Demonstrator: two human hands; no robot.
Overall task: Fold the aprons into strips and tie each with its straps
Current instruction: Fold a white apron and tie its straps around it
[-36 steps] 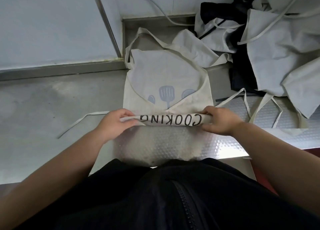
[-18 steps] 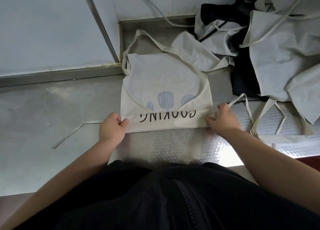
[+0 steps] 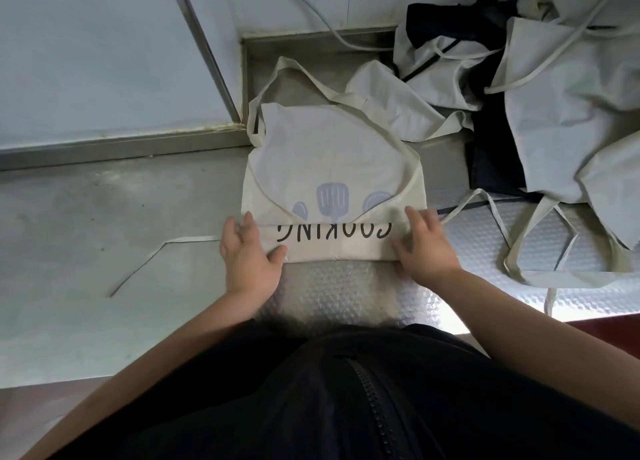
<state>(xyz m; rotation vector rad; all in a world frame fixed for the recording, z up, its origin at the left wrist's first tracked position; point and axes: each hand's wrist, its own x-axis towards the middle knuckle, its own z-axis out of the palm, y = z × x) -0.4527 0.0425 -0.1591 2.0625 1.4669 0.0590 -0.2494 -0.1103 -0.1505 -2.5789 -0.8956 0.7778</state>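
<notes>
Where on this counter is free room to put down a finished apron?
The widest bare patch is the steel counter left of the apron, up to the wall ledge; one thin strap crosses it. A smaller embossed patch lies between the fold and the near edge. The right is crowded with piled aprons and straps.

- Cream apron (image 3: pixel 332 155): woven cloth, matt and lightly creased, printed with flat black letters and pale blue utensil shapes.
- Its strap (image 3: pixel 194 239): a thin, flat tape of the same matt cloth.
- Counter (image 3: pixel 86 217): grey metal, dull and smudged on the left side.
- Embossed sheet (image 3: pixel 346 297) under the apron's near edge: bright metal pressed into a small raised pattern, glossy where the light falls.
- Heap of aprons (image 3: pixel 571 113) at the right: pale, crumpled matt cloth, with a dark cloth (image 3: pixel 495 155) among it.
- Wall panel (image 3: pixel 86 61): smooth, pale and matt, edged with a dull metal strip (image 3: pixel 121 146).
- The person's dark garment (image 3: pixel 277 407): matt black fabric with a toothed zip (image 3: pixel 374 411).
</notes>
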